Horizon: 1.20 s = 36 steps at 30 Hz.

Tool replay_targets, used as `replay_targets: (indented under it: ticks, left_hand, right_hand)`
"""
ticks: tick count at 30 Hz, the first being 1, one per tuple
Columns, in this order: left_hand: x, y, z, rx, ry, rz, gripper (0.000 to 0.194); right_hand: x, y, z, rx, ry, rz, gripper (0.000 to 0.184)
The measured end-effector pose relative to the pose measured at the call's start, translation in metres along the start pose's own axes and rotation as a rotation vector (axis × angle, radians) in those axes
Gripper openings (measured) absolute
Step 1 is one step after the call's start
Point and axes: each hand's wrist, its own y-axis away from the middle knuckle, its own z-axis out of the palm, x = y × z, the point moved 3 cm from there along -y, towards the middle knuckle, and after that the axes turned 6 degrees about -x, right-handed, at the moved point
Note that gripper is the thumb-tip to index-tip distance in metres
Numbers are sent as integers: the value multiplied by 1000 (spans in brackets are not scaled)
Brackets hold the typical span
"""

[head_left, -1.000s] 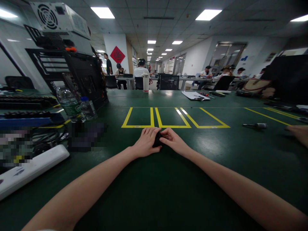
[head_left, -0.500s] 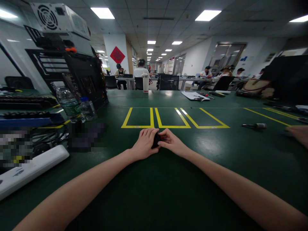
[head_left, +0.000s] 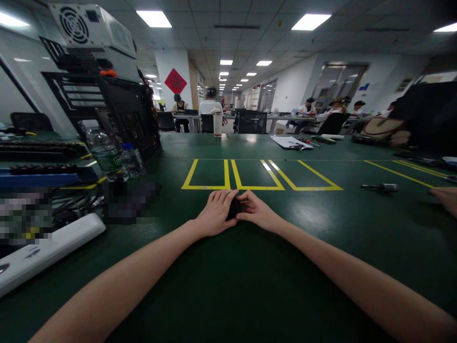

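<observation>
Just in front of the yellow tape marks, a small black object (head_left: pixel 233 208) sits low at the green tabletop (head_left: pixel 243 276). Its kind cannot be made out, as my fingers cover much of it. My left hand (head_left: pixel 216 213) is closed around its left side, fingers over the top and thumb along the near edge. From the right, my right hand (head_left: pixel 259 211) pinches at the object's right side with bent fingers and thumb. The two thumbs nearly meet at the near side.
Yellow tape outlines (head_left: pixel 255 187) lie beyond my hands. A screwdriver-like tool (head_left: pixel 383 187) rests at right, near another person's hand (head_left: pixel 446 197). At left are a white power strip (head_left: pixel 64 247), plastic bottles (head_left: pixel 103 150) and a computer case (head_left: pixel 124 109). A clipboard (head_left: pixel 285 142) and cup (head_left: pixel 217 125) stand farther back.
Both hands stay on the black object, with only slight shifts of the fingers and a small sideways movement. The camera view has moved very slightly.
</observation>
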Motion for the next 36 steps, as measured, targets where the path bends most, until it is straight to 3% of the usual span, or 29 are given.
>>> replay_targets:
  ticks: [7,19,26,30,36]
  left_hand:
    - [1,1,-1,3,5,10,56]
    - [-1,0,1,-4,-14,15,59]
    - [0,1,-1,-13,-6,7,65]
    - [0,0,-1,-18,3,11,63]
    - [1,0,-2,-22,12,8,62]
  right_hand:
    - [1,-2,0,63,-34,-49,19]
    - [4,-2,-3,-27,-97,-21,36]
    - [3,-2,-2,22,-55,-38,23]
    - [5,-3,-2,51,-5,-23,28]
    - [4,-2,-3,-22,-1,-4,30]
